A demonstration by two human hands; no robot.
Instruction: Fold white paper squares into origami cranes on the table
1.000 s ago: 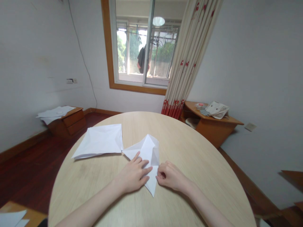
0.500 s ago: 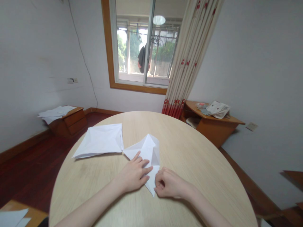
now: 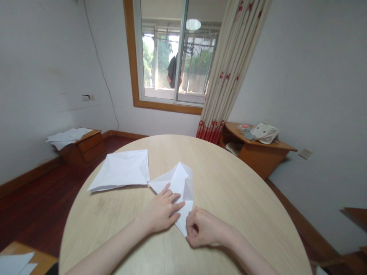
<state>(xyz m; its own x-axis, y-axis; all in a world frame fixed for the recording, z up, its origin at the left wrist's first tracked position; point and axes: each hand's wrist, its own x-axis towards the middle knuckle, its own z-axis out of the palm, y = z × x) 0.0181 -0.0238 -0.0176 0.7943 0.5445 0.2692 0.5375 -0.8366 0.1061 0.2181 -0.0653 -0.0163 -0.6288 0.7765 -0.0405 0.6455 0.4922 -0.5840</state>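
Observation:
A partly folded sheet of white paper (image 3: 179, 183) lies on the round wooden table (image 3: 229, 183), its far point upward and its near corner tapering toward me. My left hand (image 3: 163, 212) rests flat on its left side, fingers spread across the folds. At the right edge, close to the near corner, my right hand (image 3: 205, 227) is closed with curled fingers, thumb and forefinger on the paper. Those fingers cover part of the corner.
A stack of white paper (image 3: 123, 170) lies on the table's left side, touching the folded sheet's left tip. Beyond the table stand a low drawer cabinet (image 3: 90, 145) and a corner shelf (image 3: 258, 152) with a bag (image 3: 265, 132).
My right hand has slid a little toward me along the paper's right edge, down to the near corner. My left hand and the paper have stayed in place.

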